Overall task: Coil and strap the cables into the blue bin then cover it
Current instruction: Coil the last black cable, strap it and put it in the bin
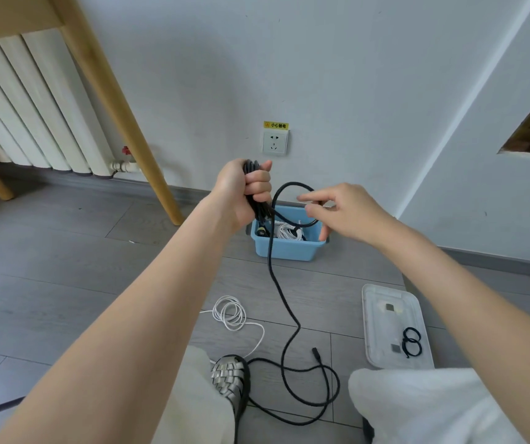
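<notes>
Left hand [247, 190]: curling tight around a bundle of loops of the black cable [274, 277], holding it raised in front of the wall. Right hand [340, 211]: pinching a further loop of the same cable between thumb and fingers, just above the blue bin [286, 248]. Black cable, remainder: hanging from the left hand down past the front of the bin and trailing in loose curves over the grey floor, its plug end [316, 353] lying free near the person's sandal [231, 381]. Blue bin: sitting open on the floor against the wall, below a wall socket [275, 141]; white cable and dark items are lying inside. White cable [230, 314]: lying loosely coiled on the floor, apart from the bin, unstrapped. Clear lid [396, 328]: lying flat on the floor to the right, well apart from the bin, carrying two black bands [412, 342]. Wooden table leg [122, 110] and white radiator [29, 104]: standing to the left.
</notes>
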A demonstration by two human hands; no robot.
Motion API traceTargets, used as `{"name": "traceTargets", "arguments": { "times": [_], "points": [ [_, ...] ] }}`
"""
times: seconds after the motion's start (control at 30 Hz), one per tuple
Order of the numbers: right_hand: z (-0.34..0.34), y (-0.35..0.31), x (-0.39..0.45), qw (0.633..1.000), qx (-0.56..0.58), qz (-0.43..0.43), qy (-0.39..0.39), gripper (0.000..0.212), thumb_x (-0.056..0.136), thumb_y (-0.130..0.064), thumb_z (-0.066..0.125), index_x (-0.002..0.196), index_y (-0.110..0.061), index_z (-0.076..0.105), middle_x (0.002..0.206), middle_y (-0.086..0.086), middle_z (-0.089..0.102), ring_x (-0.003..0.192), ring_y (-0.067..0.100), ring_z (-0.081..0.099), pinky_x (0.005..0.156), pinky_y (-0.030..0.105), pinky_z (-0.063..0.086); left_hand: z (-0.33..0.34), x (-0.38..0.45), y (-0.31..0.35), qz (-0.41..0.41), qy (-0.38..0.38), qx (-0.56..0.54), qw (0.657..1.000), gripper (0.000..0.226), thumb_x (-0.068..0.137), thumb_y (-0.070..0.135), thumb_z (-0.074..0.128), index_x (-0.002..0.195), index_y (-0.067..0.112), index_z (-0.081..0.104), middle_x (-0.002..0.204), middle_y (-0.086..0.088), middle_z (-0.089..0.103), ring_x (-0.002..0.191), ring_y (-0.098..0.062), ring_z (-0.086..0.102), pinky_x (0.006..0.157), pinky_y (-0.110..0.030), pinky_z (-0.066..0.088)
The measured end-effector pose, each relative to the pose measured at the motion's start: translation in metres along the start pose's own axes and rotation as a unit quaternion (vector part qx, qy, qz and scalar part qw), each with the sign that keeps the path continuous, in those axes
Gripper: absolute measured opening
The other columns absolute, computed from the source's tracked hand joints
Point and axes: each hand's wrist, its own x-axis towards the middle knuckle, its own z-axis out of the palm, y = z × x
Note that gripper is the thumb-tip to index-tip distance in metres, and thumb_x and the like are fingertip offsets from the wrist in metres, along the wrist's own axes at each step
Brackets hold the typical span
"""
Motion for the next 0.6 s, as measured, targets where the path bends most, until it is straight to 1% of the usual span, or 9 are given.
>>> {"name": "traceTargets", "arguments": {
  "times": [0.07,0.1,0.17,0.23,0.27,0.37,0.43,0.53,0.6],
  "points": [
    [0.001,0.004,0.003,0.998,-0.026,0.04,-0.044,0.031,0.093,-0.037,0.05,0.107,-0.015,0.067,0.096,0.006,0.073,0.058,0.011,0.068,0.086,0.026,0.048,0.003,-0.001,0.003,-0.004,-0.02,0.0,1.0,0.039,0.098,0.02,0.019,0.075,0.011,0.048,0.033,0.011,0.024,0.024,-0.003,0.02,0.029,-0.015,0.017],
    [0.002,0.005,0.003,0.994,-0.038,0.069,-0.081,0.04,0.091,-0.046,0.051,0.103,-0.012,0.068,0.089,0.008,0.073,0.061,0.013,0.069,0.085,0.029,0.049,0.004,-0.001,0.005,-0.003,-0.026,-0.002,1.0,0.039,0.098,0.02,0.019,0.075,0.011,0.048,0.033,0.011,0.024,0.024,-0.003,0.02,0.029,-0.015,0.017],
    [0.005,0.005,0.003,0.981,-0.07,0.098,-0.154,0.055,0.083,-0.06,0.053,0.089,-0.008,0.07,0.074,0.004,0.073,0.064,0.012,0.066,0.072,0.023,0.048,0.005,-0.003,0.007,0.008,-0.032,-0.012,0.999,0.039,0.098,0.021,0.02,0.074,0.012,0.049,0.033,0.011,0.024,0.024,-0.003,0.02,0.029,-0.015,0.017],
    [0.01,0.006,0.004,0.975,-0.114,0.049,-0.182,0.049,0.08,-0.056,0.061,0.086,-0.009,0.071,0.065,-0.005,0.066,0.064,0.01,0.056,0.061,0.019,0.039,0.004,-0.003,0.009,0.03,-0.024,-0.036,0.999,0.039,0.099,0.022,0.021,0.074,0.012,0.049,0.034,0.011,0.024,0.025,-0.003,0.02,0.029,-0.015,0.017],
    [0.01,0.006,0.004,0.975,-0.146,0.011,-0.169,0.04,0.08,-0.05,0.064,0.086,-0.011,0.071,0.066,-0.008,0.059,0.07,0.011,0.051,0.063,0.021,0.037,0.003,-0.003,0.01,0.043,-0.016,-0.051,0.998,0.04,0.099,0.022,0.021,0.073,0.011,0.049,0.034,0.011,0.024,0.025,-0.003,0.02,0.029,-0.015,0.017],
    [0.009,0.003,0.003,0.956,-0.257,-0.089,-0.107,0.028,0.085,-0.044,0.062,0.08,-0.018,0.068,0.08,-0.01,0.041,0.091,0.012,0.033,0.08,0.029,0.03,0.0,-0.002,0.013,0.08,0.016,-0.091,0.993,0.042,0.1,0.025,0.021,0.073,0.011,0.05,0.035,0.01,0.023,0.026,-0.004,0.019,0.03,-0.015,0.017],
    [0.013,0.0,0.001,0.948,-0.268,-0.151,-0.085,0.032,0.088,-0.044,0.057,0.072,-0.017,0.064,0.088,-0.009,0.043,0.094,0.01,0.029,0.088,0.029,0.024,-0.004,-0.001,0.017,0.1,0.041,-0.11,0.988,0.042,0.1,0.025,0.02,0.074,0.011,0.05,0.035,0.009,0.023,0.026,-0.005,0.019,0.03,-0.016,0.017],
    [0.021,-0.001,-0.003,0.945,-0.244,-0.197,-0.089,0.043,0.095,-0.039,0.048,0.058,-0.016,0.046,0.065,-0.007,0.052,0.078,0.011,0.041,0.093,0.024,0.022,-0.011,0.001,0.021,0.115,0.066,-0.134,0.982,0.042,0.1,0.024,0.02,0.074,0.011,0.05,0.035,0.009,0.024,0.027,-0.005,0.019,0.031,-0.016,0.017],
    [0.027,0.0,-0.003,0.957,-0.192,-0.169,-0.135,0.048,0.097,-0.037,0.043,0.055,-0.017,0.035,0.047,-0.007,0.045,0.055,0.009,0.042,0.083,0.02,0.03,-0.012,0.0,0.023,0.109,0.043,-0.13,0.985,0.041,0.1,0.023,0.021,0.074,0.011,0.05,0.035,0.009,0.024,0.027,-0.005,0.019,0.031,-0.016,0.017]
  ]
}}
